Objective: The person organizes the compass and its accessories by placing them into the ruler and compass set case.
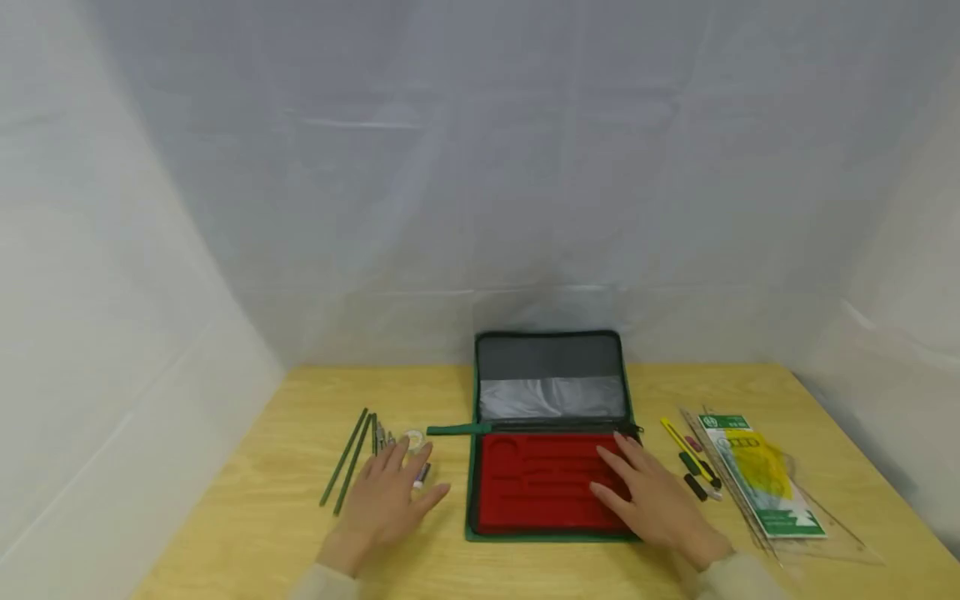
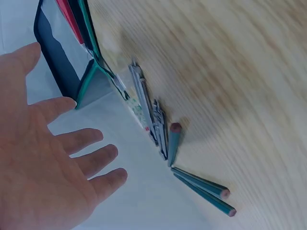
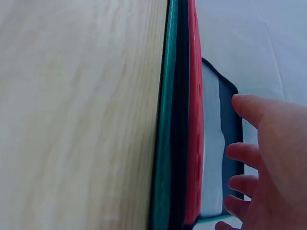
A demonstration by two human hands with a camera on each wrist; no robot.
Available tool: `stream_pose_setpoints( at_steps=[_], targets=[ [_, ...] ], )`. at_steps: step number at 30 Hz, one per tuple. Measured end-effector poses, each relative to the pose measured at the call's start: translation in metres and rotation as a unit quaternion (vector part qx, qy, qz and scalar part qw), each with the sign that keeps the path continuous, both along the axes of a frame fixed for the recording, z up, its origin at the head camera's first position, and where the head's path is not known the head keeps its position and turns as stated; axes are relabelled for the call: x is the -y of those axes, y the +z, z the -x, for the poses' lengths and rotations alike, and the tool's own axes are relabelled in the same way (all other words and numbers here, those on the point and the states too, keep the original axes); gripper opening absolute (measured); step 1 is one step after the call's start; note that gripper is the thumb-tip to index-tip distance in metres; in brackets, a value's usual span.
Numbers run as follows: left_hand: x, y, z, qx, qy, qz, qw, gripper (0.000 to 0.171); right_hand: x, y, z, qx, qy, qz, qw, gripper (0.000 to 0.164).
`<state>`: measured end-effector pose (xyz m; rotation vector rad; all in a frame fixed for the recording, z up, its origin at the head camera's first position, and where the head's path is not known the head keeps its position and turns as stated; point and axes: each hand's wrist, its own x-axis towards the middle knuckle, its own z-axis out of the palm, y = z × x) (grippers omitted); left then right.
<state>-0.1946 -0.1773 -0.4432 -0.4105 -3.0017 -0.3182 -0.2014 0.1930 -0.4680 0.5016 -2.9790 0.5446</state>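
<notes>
A green zip case (image 1: 471, 500) lies unfolded in the middle of the table, its grey-lined lid (image 1: 551, 354) raised at the back. Its red moulded tray (image 1: 536, 508) has bare hollows. My left hand (image 1: 386, 500), fingers spread and holding nothing, hovers left of the case near green pencils (image 2: 205, 181) and metal drawing compasses (image 2: 143, 98). Beside its fingers lie a pale round disc (image 1: 415, 437) and a small dark-and-white piece (image 1: 422, 476). My right hand (image 1: 663, 504) is over the tray's right side, fingers spread, with nothing in its grasp.
Right of the case lie a yellow utility knife (image 1: 678, 440), several small dark blocks (image 1: 695, 487), a ruler (image 1: 727, 475) and a green-and-white packet (image 1: 791, 521). A clear set square (image 1: 843, 546) sticks out beneath the packet. White sheeting (image 1: 480, 208) walls the table.
</notes>
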Motion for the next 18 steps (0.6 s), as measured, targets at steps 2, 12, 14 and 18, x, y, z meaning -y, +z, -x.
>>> stream_pose_setpoints(
  at_steps=[2,12,14,18],
  targets=[
    [0.003,-0.001,0.0,0.003,0.003,-0.005,1.0,0.07,0.004,0.0,0.002,0.0,0.01,0.005,1.0,0.067],
    [0.012,-0.002,0.002,0.013,0.019,-0.015,0.9996,0.069,0.025,0.001,0.011,0.029,0.035,0.023,0.999,0.066],
    [0.015,-0.003,0.003,0.011,0.02,-0.014,0.9996,0.069,0.03,0.0,0.014,0.027,0.04,0.022,0.999,0.066],
    [0.022,-0.002,0.004,0.013,0.029,-0.018,0.9993,0.069,0.041,0.001,0.02,0.019,0.048,0.027,0.998,0.065]
  ],
)
